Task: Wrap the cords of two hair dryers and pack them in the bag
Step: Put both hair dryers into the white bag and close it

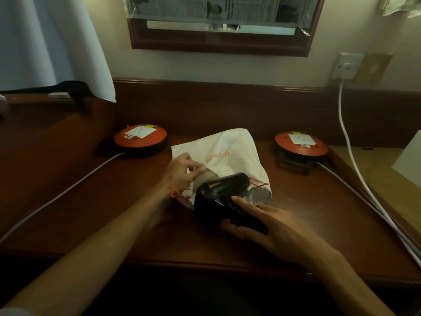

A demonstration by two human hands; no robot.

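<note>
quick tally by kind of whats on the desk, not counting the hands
Hair dryers visible: 2, a black hair dryer gripped by the right hand, and a grey nozzle of another in the bag mouth
White drawstring bag: 1, its opening held by the left hand
Red socket reels: 2, left reel, right reel
Total: 5

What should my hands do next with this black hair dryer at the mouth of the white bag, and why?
Probably push the hair dryer deeper into the bag with your right hand. Its front end sits at the bag's mouth, but most of the body and handle are outside. Your left hand grips the bag's opening edge, so the mouth is held for it.
</note>
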